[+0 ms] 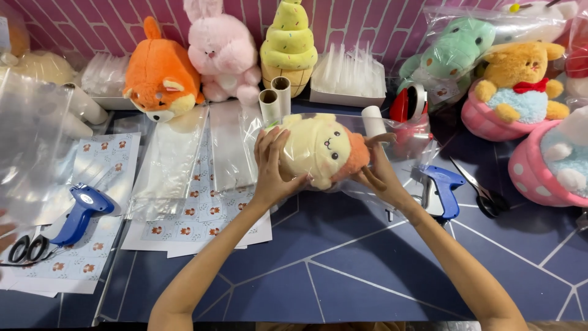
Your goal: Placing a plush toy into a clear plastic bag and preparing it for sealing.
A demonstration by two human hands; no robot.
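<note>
A pale yellow plush toy (pixel 318 147) with an orange end sits inside a clear plastic bag (pixel 410 144) above the dark blue table (pixel 343 263). My left hand (pixel 272 168) presses flat against the toy's left side through the bag. My right hand (pixel 380 171) grips the toy's orange right end, where the bag's loose film bunches out to the right. Both hands hold the bagged toy between them.
Clear bags (pixel 184 159) and sticker sheets (pixel 202 214) lie to the left. Blue tagging guns (pixel 79 211) (pixel 444 190), scissors (pixel 481 190) (pixel 27 248), cardboard tubes (pixel 275 98), a tape dispenser (pixel 410 101) and several plush toys (pixel 162 73) (pixel 520 79) ring the table.
</note>
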